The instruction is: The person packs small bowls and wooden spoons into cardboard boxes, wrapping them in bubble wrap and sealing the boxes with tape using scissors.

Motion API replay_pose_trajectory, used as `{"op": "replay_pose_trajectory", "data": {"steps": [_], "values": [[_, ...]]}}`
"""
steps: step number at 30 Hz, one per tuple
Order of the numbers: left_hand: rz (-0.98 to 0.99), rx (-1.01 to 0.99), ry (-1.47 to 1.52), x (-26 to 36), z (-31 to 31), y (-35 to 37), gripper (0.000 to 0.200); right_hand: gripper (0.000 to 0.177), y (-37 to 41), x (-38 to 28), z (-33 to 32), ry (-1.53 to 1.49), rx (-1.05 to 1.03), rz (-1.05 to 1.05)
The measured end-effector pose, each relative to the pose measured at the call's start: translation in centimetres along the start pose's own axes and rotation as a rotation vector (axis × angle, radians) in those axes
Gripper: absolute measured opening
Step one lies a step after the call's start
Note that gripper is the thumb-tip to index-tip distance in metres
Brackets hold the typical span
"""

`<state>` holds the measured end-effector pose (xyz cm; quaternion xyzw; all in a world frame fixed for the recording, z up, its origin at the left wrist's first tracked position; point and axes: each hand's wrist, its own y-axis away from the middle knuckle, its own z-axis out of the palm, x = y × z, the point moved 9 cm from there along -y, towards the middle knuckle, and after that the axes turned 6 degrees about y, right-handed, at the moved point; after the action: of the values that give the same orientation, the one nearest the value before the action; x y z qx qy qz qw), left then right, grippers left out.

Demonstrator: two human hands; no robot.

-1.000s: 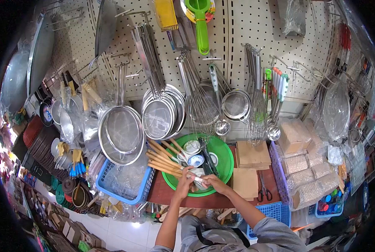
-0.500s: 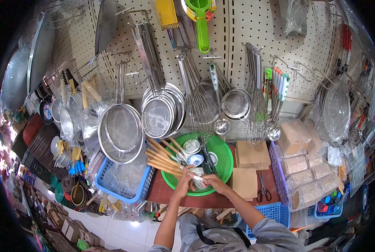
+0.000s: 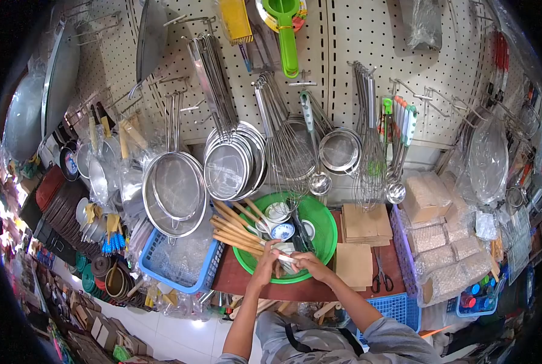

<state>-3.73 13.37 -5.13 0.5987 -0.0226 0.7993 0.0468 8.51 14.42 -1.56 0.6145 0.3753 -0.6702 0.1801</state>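
Over the front part of a green basin (image 3: 327, 242), my left hand (image 3: 265, 262) and my right hand (image 3: 311, 265) grip one small white object (image 3: 286, 257) from its two sides. It looks like a small white dish or bowl, but the fingers cover much of it. Just beyond it in the basin lie a blue-and-white bowl (image 3: 282, 231), another white bowl (image 3: 277, 211) and dark items in clear wrap (image 3: 302, 229). Several wooden sticks (image 3: 237, 233), possibly rolling pins, lean over the basin's left rim, close to my left hand.
Left of the basin stands a blue basket (image 3: 208, 267). Brown cardboard pieces (image 3: 353, 266) and black scissors (image 3: 380, 274) lie to the right, beside a purple basket (image 3: 404, 255) of wrapped packages. Strainers (image 3: 174, 185) and whisks (image 3: 283, 142) hang low from the pegboard behind.
My hands keep hold of the same white object, with only slight finger movement. The camera view has tilted very slightly.
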Motion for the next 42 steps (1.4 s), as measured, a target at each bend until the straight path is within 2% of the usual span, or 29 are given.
{"op": "replay_pose_trajectory", "data": {"steps": [3, 6, 9, 12, 15, 18, 21, 24, 27, 30, 36, 39, 42], "values": [[-0.016, -0.015, 0.041, 0.6, 0.6, 0.5, 0.051, 0.029, 0.1, -0.1, 0.0, 0.053, -0.034, -0.059], [0.051, 0.042, -0.395, 2.3, 1.8, 1.0, 0.052, 0.027, 0.5, 2.3, -0.5, 0.124, -0.024, 0.062], [0.019, 0.075, -0.377, 1.3, 1.3, 0.7, 0.053, 0.022, 0.7, 3.1, -0.5, 0.185, -0.069, 0.178], [-0.057, 0.035, -0.064, -0.8, -0.3, 0.2, 0.054, 0.024, 0.3, 1.7, 0.2, 0.015, -0.031, 0.134], [-0.081, 0.025, 0.102, -1.4, -0.8, -0.1, 0.053, 0.027, 0.1, 1.2, 0.3, 0.007, -0.03, 0.116], [0.042, 0.049, -0.14, 0.5, 0.3, 0.3, 0.052, 0.029, 0.1, 2.0, -0.1, 0.171, -0.064, 0.03], [0.059, 0.072, -0.35, 2.2, 1.4, 0.8, 0.05, 0.029, 0.2, 1.8, -0.4, 0.151, -0.012, 0.059], [-0.037, 0.091, -0.17, 1.2, 0.5, 0.7, 0.05, 0.031, -0.1, 2.1, -0.1, 0.148, -0.023, 0.11], [-0.046, 0.067, 0.088, -0.9, -1.1, -0.2, 0.05, 0.029, -0.4, 1.9, 0.2, 0.041, -0.081, 0.077], [-0.053, 0.05, 0.088, -0.8, -0.9, 0.0, 0.05, 0.029, -0.4, 2.1, 0.3, 0.007, -0.078, 0.091], [0.186, 0.083, -0.511, 3.6, 1.4, 0.9, 0.052, 0.031, -0.2, 3.6, -0.3, 0.089, -0.091, 0.045], [0.059, 0.093, -0.364, 3.0, 1.0, 1.1, 0.051, 0.032, -0.1, 2.1, 0.1, 0.067, -0.091, 0.113], [-0.123, 0.069, -0.058, 0.1, -0.3, 0.6, 0.05, 0.033, -0.2, 1.1, 0.4, -0.032, -0.011, 0.103]]}}
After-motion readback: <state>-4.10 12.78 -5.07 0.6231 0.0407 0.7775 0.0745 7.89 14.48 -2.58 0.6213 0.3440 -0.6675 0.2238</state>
